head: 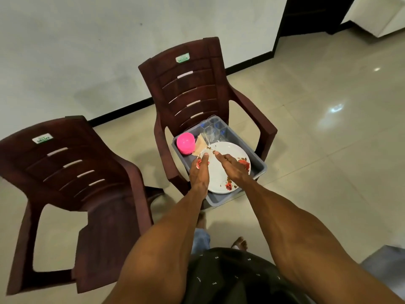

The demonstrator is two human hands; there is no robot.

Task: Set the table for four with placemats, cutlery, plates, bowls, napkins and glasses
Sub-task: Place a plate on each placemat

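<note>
— So where had the person got to when you looked?

— Bent over the grey tub (260, 165) that sat on the seat of the brown chair (192, 88), both arms reaching down into it. The white flowered plate (228, 154) lay at the near end of the tub, maybe the top of a stack; I couldn't tell.

— And the hands?

— The left hand (198, 172) was at about nine o'clock on the plate's rim, thumb and fingertips closed on that edge. The right hand (233, 168) lay across the plate's face, fingers stretched towards eleven o'clock. Whether it gripped anything, I couldn't tell.

— What else was in the tub?

— Pink bowls (186, 142), nested, at ten o'clock from the plate. Folded napkins (200, 145) just beside them, touching the plate's far rim. Clear glasses (211, 130) stood upright at twelve o'clock, crowded close together at the far end.

— Any table?

— None that I could see. A second brown chair (72, 176) stood off at nine o'clock.

— What worried you?

— The tub jutted past the seat's front edge. My guess: a hard pull on one side of the plate could tip it, or swing the far rim into those glasses and knock them over.
</note>
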